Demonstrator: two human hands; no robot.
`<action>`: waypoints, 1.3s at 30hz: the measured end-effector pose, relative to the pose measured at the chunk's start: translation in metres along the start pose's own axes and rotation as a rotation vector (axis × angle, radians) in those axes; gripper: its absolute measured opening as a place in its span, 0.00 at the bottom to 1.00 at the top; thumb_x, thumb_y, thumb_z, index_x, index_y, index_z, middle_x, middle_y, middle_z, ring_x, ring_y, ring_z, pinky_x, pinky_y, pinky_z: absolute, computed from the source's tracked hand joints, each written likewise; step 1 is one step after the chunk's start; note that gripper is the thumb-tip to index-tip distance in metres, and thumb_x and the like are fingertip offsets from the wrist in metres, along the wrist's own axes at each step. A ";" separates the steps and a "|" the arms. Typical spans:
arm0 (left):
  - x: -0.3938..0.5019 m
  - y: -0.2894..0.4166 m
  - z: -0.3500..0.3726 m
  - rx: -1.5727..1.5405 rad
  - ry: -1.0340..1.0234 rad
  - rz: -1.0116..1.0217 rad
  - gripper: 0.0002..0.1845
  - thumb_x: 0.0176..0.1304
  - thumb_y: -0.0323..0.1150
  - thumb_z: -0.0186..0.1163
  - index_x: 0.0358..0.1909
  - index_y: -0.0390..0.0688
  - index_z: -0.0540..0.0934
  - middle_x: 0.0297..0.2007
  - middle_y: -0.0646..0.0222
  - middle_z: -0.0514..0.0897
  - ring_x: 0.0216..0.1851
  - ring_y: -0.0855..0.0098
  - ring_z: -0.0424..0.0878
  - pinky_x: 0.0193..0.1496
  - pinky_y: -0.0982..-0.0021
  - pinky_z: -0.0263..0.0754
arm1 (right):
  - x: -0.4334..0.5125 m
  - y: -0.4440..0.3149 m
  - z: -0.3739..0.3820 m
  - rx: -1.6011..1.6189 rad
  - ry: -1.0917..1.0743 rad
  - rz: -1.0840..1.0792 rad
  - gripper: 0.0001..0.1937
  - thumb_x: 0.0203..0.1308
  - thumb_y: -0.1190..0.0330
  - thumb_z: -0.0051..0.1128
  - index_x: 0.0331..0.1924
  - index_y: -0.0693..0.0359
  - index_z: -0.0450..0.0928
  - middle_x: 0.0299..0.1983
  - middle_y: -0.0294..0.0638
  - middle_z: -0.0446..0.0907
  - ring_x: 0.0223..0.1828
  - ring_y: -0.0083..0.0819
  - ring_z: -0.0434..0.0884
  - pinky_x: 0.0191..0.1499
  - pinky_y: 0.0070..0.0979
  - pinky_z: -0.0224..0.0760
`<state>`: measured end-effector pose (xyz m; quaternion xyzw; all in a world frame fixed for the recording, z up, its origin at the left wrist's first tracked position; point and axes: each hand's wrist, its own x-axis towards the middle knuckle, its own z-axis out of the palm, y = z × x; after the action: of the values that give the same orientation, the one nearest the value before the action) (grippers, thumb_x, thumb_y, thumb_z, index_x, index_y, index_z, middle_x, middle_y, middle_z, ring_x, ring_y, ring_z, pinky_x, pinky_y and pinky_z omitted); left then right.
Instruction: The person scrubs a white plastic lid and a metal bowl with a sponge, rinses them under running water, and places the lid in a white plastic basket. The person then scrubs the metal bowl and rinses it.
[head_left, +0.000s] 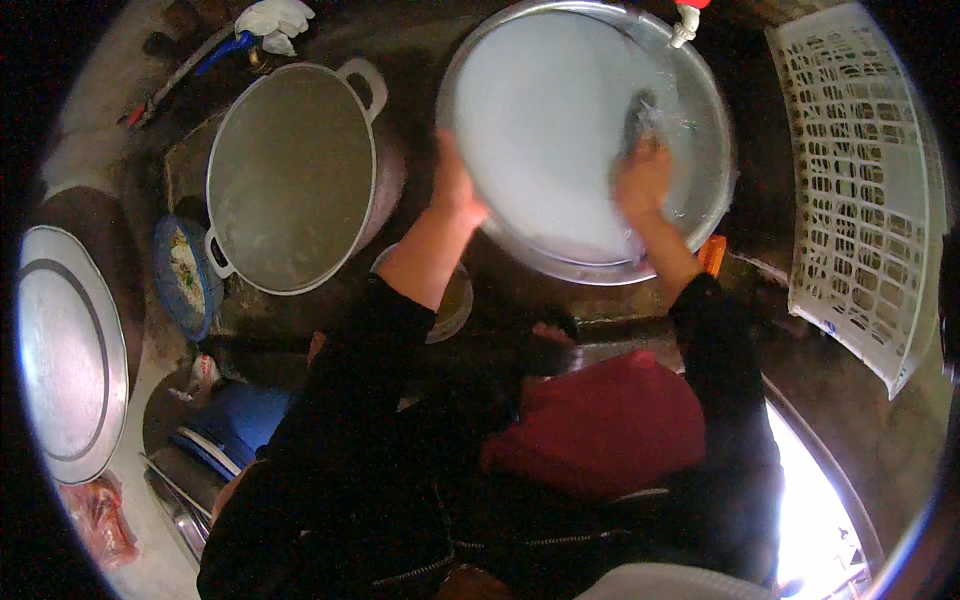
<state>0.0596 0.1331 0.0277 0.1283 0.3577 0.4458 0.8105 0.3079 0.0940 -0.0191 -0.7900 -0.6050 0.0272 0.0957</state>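
A large round metal disc (540, 135), perhaps a lid or tray, lies tilted in a wide metal basin (716, 165). Its pale surface looks smooth. My left hand (456, 184) grips the disc's left edge, thumb and fingers on either side of the rim. On the right part of the disc rests my right hand (643, 176), blurred by motion. Its fingers are closed on a dark grey scouring pad (641, 116), whose exact kind is too blurred to tell. Water shows in the basin to the right of the disc.
A deep two-handled metal pot (292, 180) stands left of the basin. A blue strainer (187, 277) holds food scraps. A metal lid (67, 360) leans at far left. A white plastic crate (862, 195) stands at right. A tap (684, 30) overhangs the basin's far rim.
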 end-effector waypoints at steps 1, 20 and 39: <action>0.001 -0.003 -0.003 -0.021 -0.007 0.004 0.41 0.63 0.67 0.39 0.69 0.48 0.58 0.67 0.62 0.62 0.65 0.57 0.62 0.65 0.49 0.60 | -0.014 -0.018 0.002 0.008 0.043 -0.094 0.27 0.54 0.70 0.52 0.61 0.64 0.64 0.57 0.61 0.67 0.57 0.56 0.67 0.61 0.44 0.62; 0.001 0.001 0.009 0.017 0.009 -0.012 0.42 0.64 0.68 0.34 0.69 0.48 0.56 0.68 0.62 0.60 0.67 0.58 0.60 0.67 0.50 0.57 | 0.002 -0.008 0.003 -0.091 -0.027 -0.020 0.29 0.57 0.66 0.50 0.64 0.61 0.62 0.62 0.56 0.64 0.64 0.53 0.63 0.64 0.43 0.59; 0.003 0.004 0.009 -0.041 0.133 -0.100 0.38 0.65 0.65 0.38 0.67 0.49 0.62 0.64 0.64 0.67 0.64 0.58 0.65 0.63 0.49 0.64 | 0.014 0.048 -0.006 -0.214 -0.127 0.113 0.31 0.65 0.56 0.44 0.68 0.62 0.55 0.64 0.60 0.59 0.64 0.57 0.61 0.65 0.46 0.56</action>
<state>0.0646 0.1385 0.0352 0.0641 0.4073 0.4194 0.8087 0.3581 0.0945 -0.0206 -0.8253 -0.5636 0.0178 -0.0293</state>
